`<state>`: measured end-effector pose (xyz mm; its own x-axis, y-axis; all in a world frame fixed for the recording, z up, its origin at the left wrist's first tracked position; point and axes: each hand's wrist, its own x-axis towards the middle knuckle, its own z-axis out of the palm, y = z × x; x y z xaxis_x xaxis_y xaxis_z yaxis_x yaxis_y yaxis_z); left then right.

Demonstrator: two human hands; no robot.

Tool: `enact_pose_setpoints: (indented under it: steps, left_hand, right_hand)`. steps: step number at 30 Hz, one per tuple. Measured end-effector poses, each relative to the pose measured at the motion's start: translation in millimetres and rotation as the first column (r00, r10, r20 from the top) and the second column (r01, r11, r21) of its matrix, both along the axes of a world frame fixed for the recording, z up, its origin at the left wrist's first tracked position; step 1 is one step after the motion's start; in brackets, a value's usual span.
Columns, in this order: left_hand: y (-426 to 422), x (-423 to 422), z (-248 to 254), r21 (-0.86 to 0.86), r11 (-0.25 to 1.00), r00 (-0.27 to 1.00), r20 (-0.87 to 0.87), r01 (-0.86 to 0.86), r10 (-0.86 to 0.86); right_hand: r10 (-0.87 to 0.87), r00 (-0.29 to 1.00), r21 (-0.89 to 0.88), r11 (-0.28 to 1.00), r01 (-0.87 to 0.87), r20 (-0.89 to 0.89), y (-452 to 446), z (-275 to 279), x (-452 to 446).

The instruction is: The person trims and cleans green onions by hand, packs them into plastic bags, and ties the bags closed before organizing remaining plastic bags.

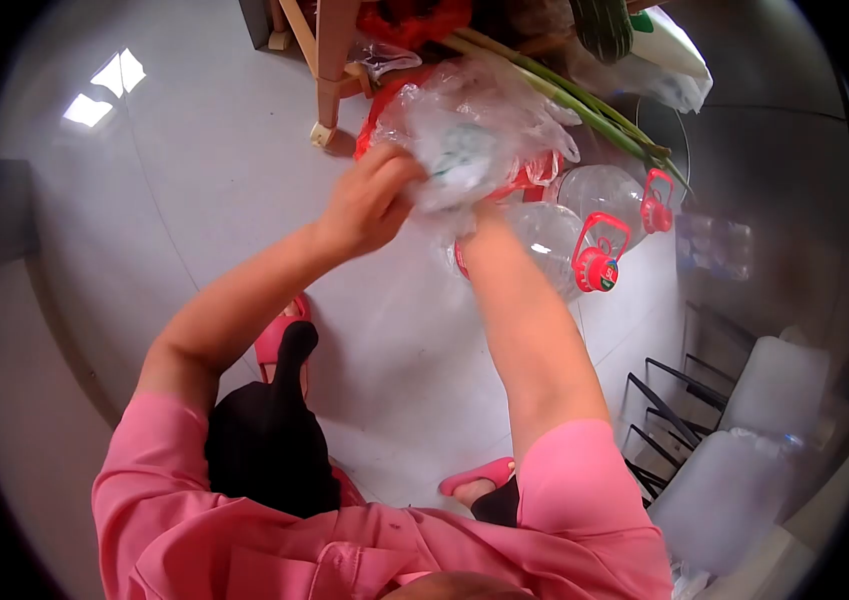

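A crumpled clear plastic bag [479, 125] with a whitish-green patch, partly blurred, lies over red plastic [374, 125]. My left hand [376, 197] is closed, its curled fingers pinching the near left edge of the clear bag. My right forearm reaches to the bag's near side; the plastic covers my right hand, so its fingers cannot be seen. Close to the right wrist, a large clear bottle [541, 243] with a red cap and handle lies on its side. A second such bottle [599, 190] lies just beyond it.
Long green stalks [584, 105] slant behind the bags. A dark green gourd-like vegetable [602, 30] hangs over the top edge beside a white bag [669, 55]. A wooden leg [334, 60] stands at the back. Grey containers [719, 490] and black metal bars [679, 405] are at right.
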<state>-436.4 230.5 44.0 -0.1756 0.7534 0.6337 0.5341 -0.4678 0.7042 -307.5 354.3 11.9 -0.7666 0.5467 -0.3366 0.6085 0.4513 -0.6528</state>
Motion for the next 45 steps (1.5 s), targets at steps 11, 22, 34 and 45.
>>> enact_pose_setpoints:
  steps: [11, 22, 34, 45]
  left_hand:
    - [80.2, 11.7, -83.5, -0.548, 0.824, 0.96, -0.279, -0.143, -0.019]
    - [43.0, -37.1, -69.6, -0.625, 0.775, 0.717, 0.5, -0.089, 0.486]
    - [-23.9, -3.8, 85.2, -0.077, 0.625, 0.251, 0.948, 0.777, -0.195]
    - [-102.0, -68.8, 102.5, -0.272, 0.897, 0.686, 0.726, 0.347, -0.045]
  right_hand:
    - [-0.228, 0.913, 0.45, 0.813, 0.37, -0.338, -52.3, 38.0, 11.2]
    - [-0.064, 0.998, 0.377, 0.925, 0.048, 0.028, -12.9, 17.7, 3.0]
    - [0.117, 0.993, 0.033, 0.993, -0.117, 0.017, -54.9, 83.3, -26.3]
    - [0.167, 0.972, 0.145, 0.979, -0.143, -0.168, -92.5, 102.0, -54.5]
